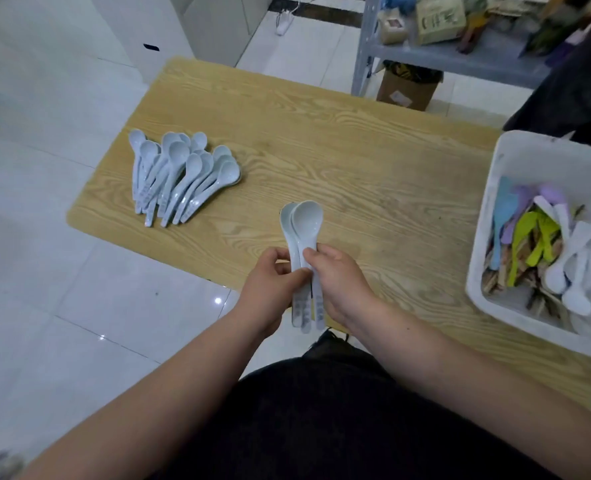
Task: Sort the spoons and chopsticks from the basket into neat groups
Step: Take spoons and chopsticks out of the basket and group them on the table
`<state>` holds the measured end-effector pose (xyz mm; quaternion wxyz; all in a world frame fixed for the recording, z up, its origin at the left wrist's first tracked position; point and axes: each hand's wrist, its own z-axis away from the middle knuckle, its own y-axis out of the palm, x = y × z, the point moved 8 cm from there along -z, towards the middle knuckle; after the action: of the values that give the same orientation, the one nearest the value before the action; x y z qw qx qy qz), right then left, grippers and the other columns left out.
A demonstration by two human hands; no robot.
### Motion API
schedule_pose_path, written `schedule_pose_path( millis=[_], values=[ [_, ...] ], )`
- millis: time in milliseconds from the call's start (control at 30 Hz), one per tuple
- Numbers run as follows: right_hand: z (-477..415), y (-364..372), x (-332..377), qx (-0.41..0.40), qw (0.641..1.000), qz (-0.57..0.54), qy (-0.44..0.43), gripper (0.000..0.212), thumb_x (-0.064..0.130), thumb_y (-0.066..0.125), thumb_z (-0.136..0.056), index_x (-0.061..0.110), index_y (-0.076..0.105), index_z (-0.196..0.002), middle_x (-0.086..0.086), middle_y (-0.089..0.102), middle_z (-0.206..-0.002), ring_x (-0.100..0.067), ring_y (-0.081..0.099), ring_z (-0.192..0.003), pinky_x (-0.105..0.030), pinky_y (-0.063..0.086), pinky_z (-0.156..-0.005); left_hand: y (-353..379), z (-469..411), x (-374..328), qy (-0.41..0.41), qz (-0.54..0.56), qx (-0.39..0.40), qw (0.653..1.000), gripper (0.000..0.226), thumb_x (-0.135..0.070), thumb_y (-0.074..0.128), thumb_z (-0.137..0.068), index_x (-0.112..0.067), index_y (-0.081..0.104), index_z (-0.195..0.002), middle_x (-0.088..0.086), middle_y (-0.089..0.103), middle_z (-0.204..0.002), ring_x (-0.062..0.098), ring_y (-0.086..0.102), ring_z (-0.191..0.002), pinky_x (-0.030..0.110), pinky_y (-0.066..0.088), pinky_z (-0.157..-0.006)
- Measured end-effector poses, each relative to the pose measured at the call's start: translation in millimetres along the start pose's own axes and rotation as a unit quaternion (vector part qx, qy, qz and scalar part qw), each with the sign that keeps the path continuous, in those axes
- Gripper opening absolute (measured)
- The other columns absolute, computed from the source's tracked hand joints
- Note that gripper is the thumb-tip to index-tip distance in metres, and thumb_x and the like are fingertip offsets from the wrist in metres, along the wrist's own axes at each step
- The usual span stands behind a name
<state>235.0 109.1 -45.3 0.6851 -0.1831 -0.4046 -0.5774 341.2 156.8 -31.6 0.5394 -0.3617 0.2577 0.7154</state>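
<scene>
Over the near edge of the wooden table (pixel 321 140), both hands hold a small stack of pale blue-grey spoons (pixel 302 223), bowls pointing away. My left hand (pixel 273 285) grips the handles from the left. My right hand (pixel 342 282) grips them from the right, its thumb on top. A fanned pile of several matching spoons (pixel 180 171) lies at the table's left end. The white basket (pixel 515 188) at the right holds white, purple, blue and green spoons mixed with wooden chopsticks (pixel 529 268).
A grey metal shelf (pixel 460 53) with boxes and a cardboard box (pixel 408 88) stands beyond the table's far edge. White cabinets sit at the far left. A dark object (pixel 578 91) lies behind the basket. White tiled floor surrounds the table.
</scene>
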Motion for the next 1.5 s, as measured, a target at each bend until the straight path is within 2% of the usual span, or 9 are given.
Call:
schedule_pose_path(
  millis=[233,400,600,733,1000,1133,1233,1333,1500],
  values=[
    [-64,67,21,0.053,0.998,0.025,0.014,0.024,0.029,0.056,-0.088,0.019,0.071,-0.104,-0.012,0.076,-0.099,-0.034,0.073,-0.095,-0.062,0.055,-0.089,-62,-46,-37,-0.013,-0.017,-0.073,0.997,0.024,-0.014,0.071,-0.086,-0.016,0.058,-0.105,0.005,0.075,-0.088,0.024,0.075,-0.081,0.04,0.058,-0.071],
    [-98,90,25,0.047,0.997,0.051,0.027,0.023,0.023,0.061,-0.086,0.02,0.07,-0.107,-0.01,0.077,-0.098,-0.032,0.074,-0.094,-0.061,0.057,-0.085,-87,-71,-38,-0.035,-0.005,-0.067,0.997,0.022,-0.011,0.071,-0.087,-0.013,0.058,-0.104,0.008,0.072,-0.09,0.022,0.074,-0.08,0.043,0.061,-0.076],
    [-139,125,22,0.003,0.995,0.086,0.046,0.015,0.016,0.059,-0.097,0.021,0.071,-0.106,-0.005,0.077,-0.095,-0.028,0.073,-0.09,-0.051,0.061,-0.08,-143,-114,-40,-0.094,0.047,-0.006,0.994,0.01,0.001,0.062,-0.093,-0.003,0.058,-0.101,0.016,0.068,-0.093,0.032,0.073,-0.092,0.051,0.06,-0.083],
    [-175,148,18,-0.072,0.993,0.071,0.055,0.01,0.016,0.063,-0.096,0.019,0.068,-0.104,-0.004,0.074,-0.096,-0.019,0.071,-0.093,-0.038,0.061,-0.079,-197,-155,-46,-0.105,0.047,0.01,0.993,0.009,0.006,0.057,-0.094,-0.003,0.058,-0.098,0.013,0.063,-0.085,0.022,0.066,-0.074,0.047,0.059,-0.086],
    [-233,210,16,-0.18,0.979,0.051,0.081,0.013,0.01,0.06,-0.092,0.014,0.067,-0.103,-0.008,0.069,-0.098,-0.018,0.067,-0.088,-0.038,0.058,-0.082,-352,-248,-83,-0.071,-0.109,-0.057,0.99,0.026,-0.016,0.056,-0.08,-0.022,0.062,-0.105,0.003,0.061,-0.086,0.02,0.053,-0.065,0.029,0.042,-0.057],
    [-251,243,23,-0.21,0.968,0.113,0.073,0.016,0.009,0.059,-0.087,0.016,0.067,-0.098,-0.008,0.071,-0.095,-0.024,0.067,-0.086,-0.039,0.055,-0.075,-379,-276,-90,-0.053,-0.124,-0.069,0.989,0.032,-0.009,0.051,-0.085,-0.019,0.061,-0.114,0.001,0.063,-0.095,0.017,0.057,-0.074,0.029,0.045,-0.064],
    [-266,261,36,-0.222,0.958,0.173,0.055,0.012,0.013,0.057,-0.091,0.016,0.06,-0.102,-0.002,0.065,-0.09,-0.02,0.06,-0.077,-0.032,0.046,-0.064,-378,-292,-96,-0.012,-0.227,-0.046,0.973,0.031,-0.007,0.054,-0.087,-0.023,0.058,-0.113,-0.003,0.062,-0.09,0.019,0.059,-0.078,0.03,0.046,-0.064],
    [-282,277,53,-0.222,0.942,0.253,0.018,0.018,0.016,0.05,-0.094,0.022,0.053,-0.111,0.001,0.062,-0.091,-0.018,0.058,-0.075,-0.03,0.042,-0.057,-371,-302,-100,0.033,-0.344,-0.011,0.938,0.056,-0.008,0.057,-0.086,-0.021,0.043,-0.138,0.002,0.065,-0.09,0.022,0.063,-0.08,0.03,0.047,-0.062],
    [-287,286,48,-0.207,0.919,0.334,0.036,0.046,0.012,0.047,-0.093,0.029,0.037,-0.134,-0.001,0.061,-0.101,-0.025,0.061,-0.082,-0.04,0.053,-0.065,-367,-306,-105,0.103,-0.426,0.004,0.899,0.057,-0.005,0.057,-0.085,-0.015,0.042,-0.139,0.013,0.049,-0.123,0.026,0.056,-0.092,0.031,0.043,-0.072]
  ],
)
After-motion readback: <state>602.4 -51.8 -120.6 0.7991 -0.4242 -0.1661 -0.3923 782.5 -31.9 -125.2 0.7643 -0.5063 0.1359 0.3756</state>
